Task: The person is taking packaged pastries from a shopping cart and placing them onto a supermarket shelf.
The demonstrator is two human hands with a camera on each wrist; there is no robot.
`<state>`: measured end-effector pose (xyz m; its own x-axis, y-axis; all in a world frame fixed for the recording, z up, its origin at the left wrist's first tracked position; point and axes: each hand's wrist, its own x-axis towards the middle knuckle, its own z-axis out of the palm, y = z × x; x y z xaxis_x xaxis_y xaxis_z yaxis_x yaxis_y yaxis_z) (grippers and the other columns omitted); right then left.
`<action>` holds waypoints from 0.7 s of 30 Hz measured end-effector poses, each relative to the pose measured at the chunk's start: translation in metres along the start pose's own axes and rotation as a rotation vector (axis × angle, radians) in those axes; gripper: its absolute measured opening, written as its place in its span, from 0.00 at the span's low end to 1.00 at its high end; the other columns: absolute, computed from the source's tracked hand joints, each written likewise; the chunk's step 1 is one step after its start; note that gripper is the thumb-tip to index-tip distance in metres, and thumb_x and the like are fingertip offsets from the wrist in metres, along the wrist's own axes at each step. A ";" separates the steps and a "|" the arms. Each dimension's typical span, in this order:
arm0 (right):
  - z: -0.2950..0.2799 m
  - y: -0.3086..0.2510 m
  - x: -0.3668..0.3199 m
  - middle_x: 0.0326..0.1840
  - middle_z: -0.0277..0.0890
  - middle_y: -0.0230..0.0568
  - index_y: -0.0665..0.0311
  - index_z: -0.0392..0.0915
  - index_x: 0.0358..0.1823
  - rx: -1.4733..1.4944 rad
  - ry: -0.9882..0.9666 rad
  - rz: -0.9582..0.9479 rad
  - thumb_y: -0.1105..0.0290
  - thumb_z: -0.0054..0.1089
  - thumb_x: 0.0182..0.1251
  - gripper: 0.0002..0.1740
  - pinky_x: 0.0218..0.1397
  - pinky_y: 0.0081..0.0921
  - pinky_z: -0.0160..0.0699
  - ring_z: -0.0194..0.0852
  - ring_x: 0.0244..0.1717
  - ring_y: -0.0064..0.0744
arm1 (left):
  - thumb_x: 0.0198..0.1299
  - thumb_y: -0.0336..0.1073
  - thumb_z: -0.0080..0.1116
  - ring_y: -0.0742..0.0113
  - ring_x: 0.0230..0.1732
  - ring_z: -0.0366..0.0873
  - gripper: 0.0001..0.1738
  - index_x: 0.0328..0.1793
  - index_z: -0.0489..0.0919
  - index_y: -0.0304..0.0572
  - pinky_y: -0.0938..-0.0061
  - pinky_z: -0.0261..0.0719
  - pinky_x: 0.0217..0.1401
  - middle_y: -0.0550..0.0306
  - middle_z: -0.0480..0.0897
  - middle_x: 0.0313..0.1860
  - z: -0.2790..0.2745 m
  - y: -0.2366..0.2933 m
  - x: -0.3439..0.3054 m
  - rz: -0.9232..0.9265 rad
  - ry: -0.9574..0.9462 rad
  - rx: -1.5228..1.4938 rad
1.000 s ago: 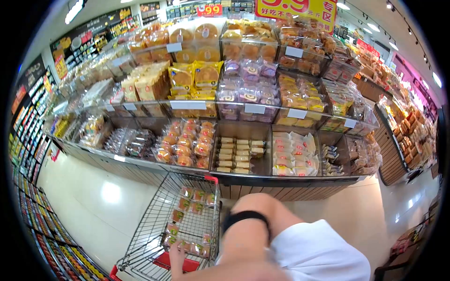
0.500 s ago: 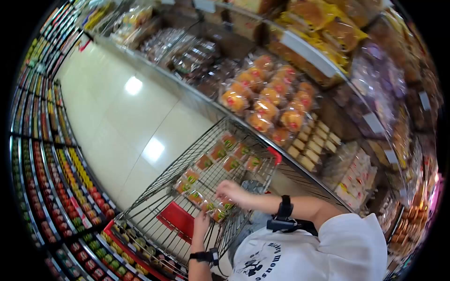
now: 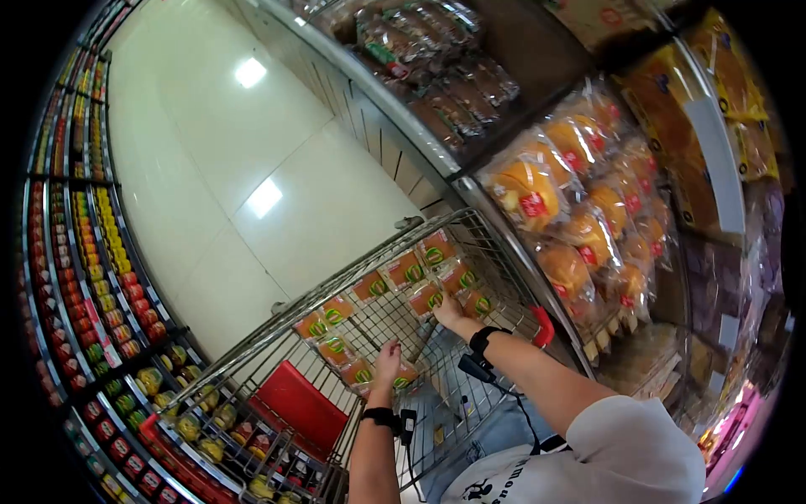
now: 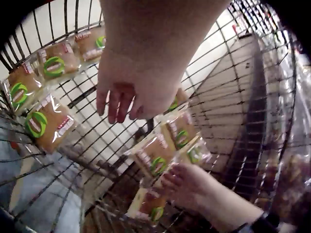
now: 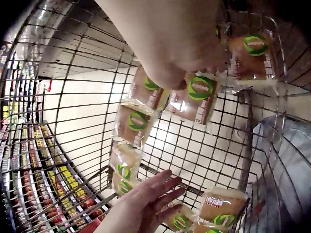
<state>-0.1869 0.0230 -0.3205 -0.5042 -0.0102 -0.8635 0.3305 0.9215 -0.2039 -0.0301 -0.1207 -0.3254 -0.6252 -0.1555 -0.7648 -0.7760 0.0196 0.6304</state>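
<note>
The left hand (image 3: 388,359) is released, fingers straight, just above the wrapped buns (image 3: 336,344) on the floor of the cart (image 3: 294,401). The right hand (image 3: 447,312) reaches deeper, fingertips on a bun packet (image 4: 154,160); I cannot tell whether it grips. Wire walls stand close around both forearms, and bare grid lies between the hands.

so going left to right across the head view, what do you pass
stocked shelves → red seat flap of the cart → left hand → right hand → bagged buns on the display
</note>
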 end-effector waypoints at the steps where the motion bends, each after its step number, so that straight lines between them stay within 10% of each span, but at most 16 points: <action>1: 0.001 0.003 0.003 0.49 0.57 0.53 0.66 0.44 0.57 0.043 -0.004 -0.004 0.64 0.41 0.56 0.29 0.48 0.32 0.63 0.58 0.48 0.45 | 0.52 0.32 0.40 0.66 0.40 0.69 0.17 0.49 0.65 0.35 0.79 0.66 0.40 0.52 0.72 0.40 0.005 -0.002 0.008 0.007 0.012 -0.021; 14: 0.017 0.001 0.017 0.52 0.52 0.57 0.71 0.46 0.54 0.144 0.023 0.129 0.62 0.45 0.51 0.32 0.46 0.37 0.63 0.56 0.49 0.48 | 0.52 0.36 0.43 0.64 0.50 0.62 0.28 0.59 0.51 0.42 0.75 0.62 0.45 0.53 0.59 0.56 0.034 0.023 0.056 -0.162 -0.121 -0.316; 17: 0.033 0.012 0.025 0.49 0.59 0.52 0.70 0.58 0.50 0.086 0.199 0.036 0.56 0.45 0.50 0.30 0.45 0.34 0.64 0.62 0.46 0.44 | 0.51 0.39 0.44 0.66 0.46 0.65 0.30 0.60 0.50 0.45 0.76 0.63 0.42 0.56 0.62 0.52 0.036 0.019 0.055 -0.175 -0.131 -0.376; 21: 0.019 0.014 0.031 0.29 0.70 0.43 0.70 0.72 0.28 0.307 -0.159 0.005 0.55 0.47 0.50 0.21 0.35 0.25 0.62 0.66 0.32 0.30 | 0.51 0.39 0.46 0.69 0.39 0.68 0.29 0.59 0.52 0.44 0.76 0.65 0.37 0.57 0.68 0.40 0.018 0.034 0.041 -0.338 -0.217 -0.474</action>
<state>-0.1829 0.0283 -0.3585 -0.3791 -0.0884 -0.9211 0.5700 0.7618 -0.3077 -0.0831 -0.1084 -0.3378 -0.3928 0.1286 -0.9106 -0.8437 -0.4443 0.3012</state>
